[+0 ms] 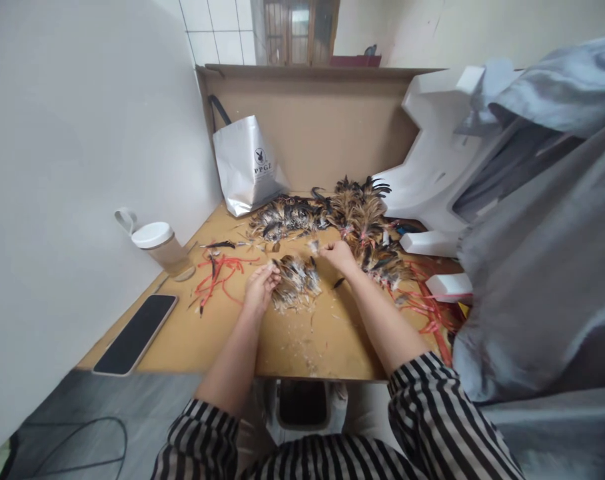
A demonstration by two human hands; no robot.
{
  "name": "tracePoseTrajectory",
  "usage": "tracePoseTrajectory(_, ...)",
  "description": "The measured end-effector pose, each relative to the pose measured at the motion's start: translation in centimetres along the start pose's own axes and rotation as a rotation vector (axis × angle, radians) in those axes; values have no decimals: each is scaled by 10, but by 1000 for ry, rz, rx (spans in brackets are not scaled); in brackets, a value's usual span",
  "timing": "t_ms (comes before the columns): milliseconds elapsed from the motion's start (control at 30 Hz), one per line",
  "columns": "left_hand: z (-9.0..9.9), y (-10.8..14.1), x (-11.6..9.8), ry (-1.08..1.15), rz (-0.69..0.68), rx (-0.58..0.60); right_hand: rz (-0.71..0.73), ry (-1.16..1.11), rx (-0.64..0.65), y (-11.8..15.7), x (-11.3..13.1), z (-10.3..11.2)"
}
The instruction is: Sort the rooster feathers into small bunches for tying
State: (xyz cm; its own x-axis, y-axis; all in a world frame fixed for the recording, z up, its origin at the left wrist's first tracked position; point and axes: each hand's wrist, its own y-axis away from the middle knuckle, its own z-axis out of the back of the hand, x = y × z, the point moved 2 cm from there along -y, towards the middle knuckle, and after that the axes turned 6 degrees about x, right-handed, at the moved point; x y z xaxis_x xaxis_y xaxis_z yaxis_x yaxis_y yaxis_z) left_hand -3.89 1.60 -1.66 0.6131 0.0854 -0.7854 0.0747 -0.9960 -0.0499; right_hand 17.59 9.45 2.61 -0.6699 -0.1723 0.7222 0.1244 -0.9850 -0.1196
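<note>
A small pile of brown, black and white feathers [296, 283] lies on the tan tabletop in front of me. At its left edge is my left hand [261, 287], thumb and fingers pressed together; what they hold, if anything, is too small to make out. Just beyond the pile, to the right, my right hand [338, 257] pinches a small pale feather [314, 247] at its fingertips. Behind the hands stretches a longer heap of dark and white feathers [290, 217]. Bundles of long brown feathers [360, 207] stand to its right, with pinkish ties at their bases.
Red strips [217, 273] lie left, and more red strings [427, 310] right. A phone [135, 337] and a lidded cup [160, 247] are near the left wall. A silver bag [245, 167] leans at the back. White foam [432, 147] and grey cloth [547, 267] border the right.
</note>
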Motion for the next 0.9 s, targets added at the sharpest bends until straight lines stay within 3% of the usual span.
tracePoseTrajectory(167,6,8,-3,2,35,-139,54,-20,158,36,-1,-9)
tracePoseTrajectory(267,9,23,-7,-28,103,-257,18,-57,106,44,-10,-14)
tracePoseTrajectory(333,7,35,-12,-62,129,-277,-25,-41,61,45,-17,-18)
tracePoseTrajectory(500,-8,51,-20,-131,178,-253,-74,-7,89,47,-27,-32)
tracePoseTrajectory(633,-21,40,-12,-133,224,-283,-38,-40,108,51,-21,-42)
tracePoseTrajectory(900,-36,3,5,-172,156,-323,6,-110,195,54,0,-59)
